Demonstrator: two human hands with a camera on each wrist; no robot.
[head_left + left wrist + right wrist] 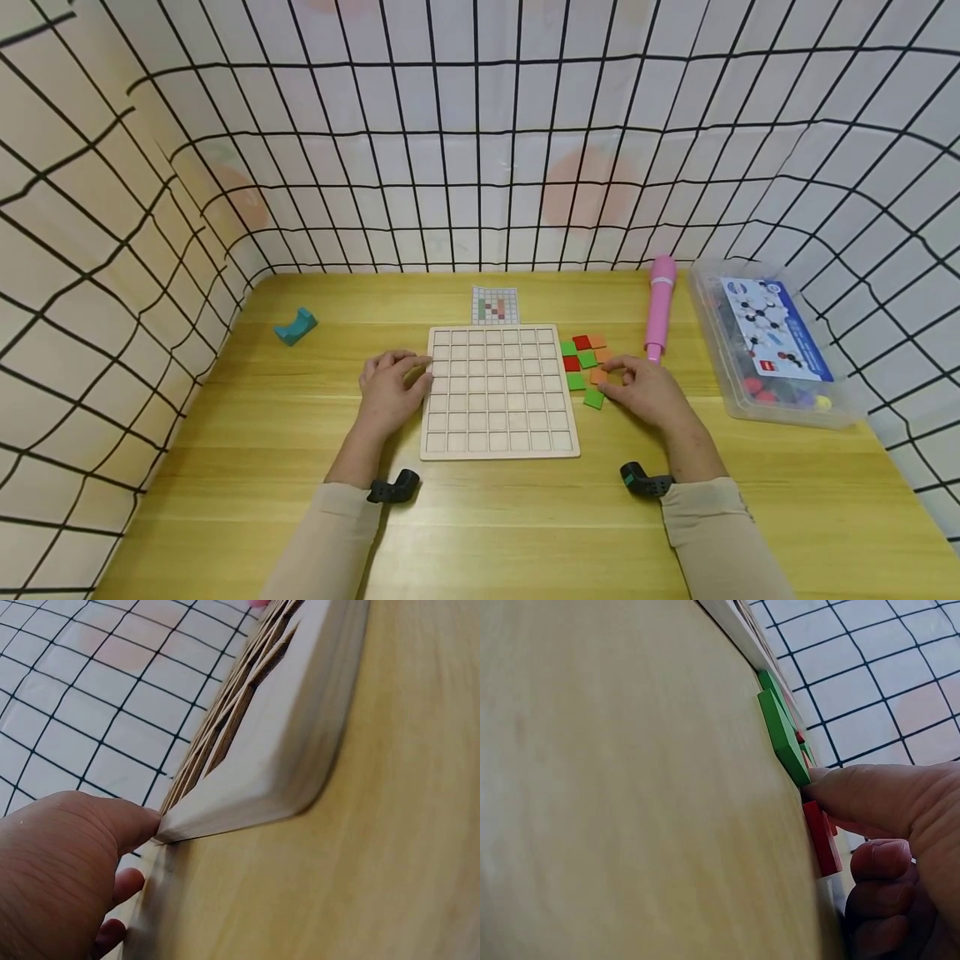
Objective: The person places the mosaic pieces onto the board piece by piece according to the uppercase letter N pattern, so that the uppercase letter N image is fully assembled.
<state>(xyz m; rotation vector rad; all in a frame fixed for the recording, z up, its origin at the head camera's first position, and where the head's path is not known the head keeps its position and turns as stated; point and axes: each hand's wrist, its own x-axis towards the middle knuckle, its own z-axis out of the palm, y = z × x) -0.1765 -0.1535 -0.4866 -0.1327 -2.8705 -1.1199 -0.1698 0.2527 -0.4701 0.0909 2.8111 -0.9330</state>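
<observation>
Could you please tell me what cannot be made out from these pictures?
Head view: anything beneath the right grip, covered by it.
Head view: any fine print on the box label, too small to read.
Left wrist view: the far part of the grid board, cut off by the top edge.

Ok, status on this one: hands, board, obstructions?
Left hand touches left edge of grid board. Right hand at loose tiles beside board's right edge, grip unclear. Pink microphone beyond right hand, not between tiles and board.
</observation>
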